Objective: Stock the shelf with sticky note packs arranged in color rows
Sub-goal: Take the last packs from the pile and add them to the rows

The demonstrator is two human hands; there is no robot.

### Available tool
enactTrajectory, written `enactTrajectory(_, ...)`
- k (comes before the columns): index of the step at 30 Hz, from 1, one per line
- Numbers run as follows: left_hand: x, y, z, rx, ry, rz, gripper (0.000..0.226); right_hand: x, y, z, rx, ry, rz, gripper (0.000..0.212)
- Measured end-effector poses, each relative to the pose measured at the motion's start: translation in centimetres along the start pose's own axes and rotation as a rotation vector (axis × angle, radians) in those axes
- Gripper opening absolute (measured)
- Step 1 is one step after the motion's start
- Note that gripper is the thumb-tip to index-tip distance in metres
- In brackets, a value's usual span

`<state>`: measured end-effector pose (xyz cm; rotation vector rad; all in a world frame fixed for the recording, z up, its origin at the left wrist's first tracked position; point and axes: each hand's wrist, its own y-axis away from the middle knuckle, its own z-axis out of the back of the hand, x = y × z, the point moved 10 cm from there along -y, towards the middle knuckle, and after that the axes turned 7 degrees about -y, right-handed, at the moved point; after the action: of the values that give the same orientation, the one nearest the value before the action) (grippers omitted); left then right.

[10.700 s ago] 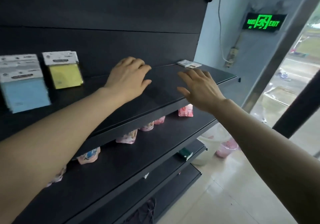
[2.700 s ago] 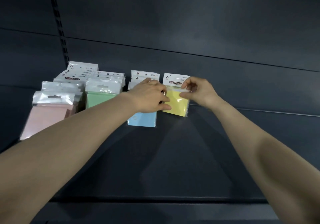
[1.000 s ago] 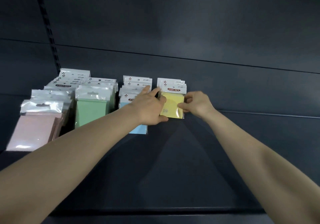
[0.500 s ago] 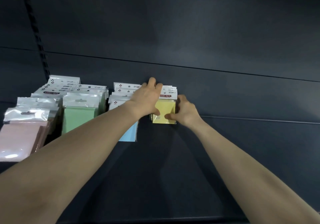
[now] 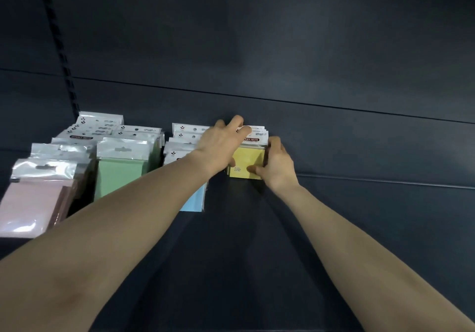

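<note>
Dark shelf [image 5: 257, 254] is carrying clear-bagged, white-headed rows: pink [image 5: 28, 208], green [image 5: 120, 175], blue [image 5: 194, 200], and yellow packs [image 5: 248, 162] against the back wall. Left hand [image 5: 218, 146] is pressing their headers, fingers straight; right hand [image 5: 279, 167] is gripping their right edge.

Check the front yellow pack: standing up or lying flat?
Standing: the front yellow pack leans back on the yellow row, header up. Left hand rests on top, right hand grips its edge.

At nine o'clock the edge cuts off the pink packs [image 5: 28, 203]; our left forearm [image 5: 154, 198] hides most blue packs [image 5: 194, 202]; we cannot read their small print.
</note>
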<state>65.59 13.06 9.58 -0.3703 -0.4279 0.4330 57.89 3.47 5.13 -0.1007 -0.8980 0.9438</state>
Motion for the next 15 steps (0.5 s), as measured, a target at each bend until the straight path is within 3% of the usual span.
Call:
enactTrajectory(3, 0.0, 0.0, 0.3, -0.015, -0.049, -0.017, 0.088, 0.8, 0.4, 0.5, -0.025, 0.048, 0.066, 0.088)
enactTrajectory(6, 0.4, 0.1, 0.3, 0.014, 0.073, -0.010, 0.094, 1.3, 1.1, 1.1, -0.049, 0.112, 0.124, 0.101)
enactTrajectory(15, 2.9, 1.2, 1.4, -0.021, 0.194, 0.010, 0.071, 1.9, 0.7, -0.1, 0.004, 0.087, 0.062, 0.085)
